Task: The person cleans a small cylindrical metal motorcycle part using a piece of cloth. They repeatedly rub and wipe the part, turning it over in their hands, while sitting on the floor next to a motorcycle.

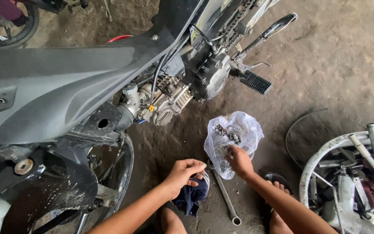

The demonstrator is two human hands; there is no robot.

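Right hand [240, 161]: your fingers reach into the mouth of the clear plastic bag [234, 136], curled around small metal parts; whether one is actually pinched cannot be told.
Left hand [182, 172]: loosely closed, fingers bent in, resting on the dark blue cloth [192, 197] at your knee; nothing visibly held in it.
Bag location: on the dirt floor [334, 65], just below the motorcycle engine [165, 99] and the ribbed footpeg [255, 81], between your feet and the bike.
Contents: a cluster of small grey metal pieces [227, 133] near the top of the bag.
Technique: keep the bag mouth spread and flat; lift one piece at a time so that none spill into the dirt.
Nearby tool: long box spanner [226, 197] lying on the floor, touching the bag's lower edge.
Packaging: the bag is transparent, crumpled, unprinted; no label or sign visible.
Right side: pale round basin [321, 158] holding tubes and tools, well apart from the bag.
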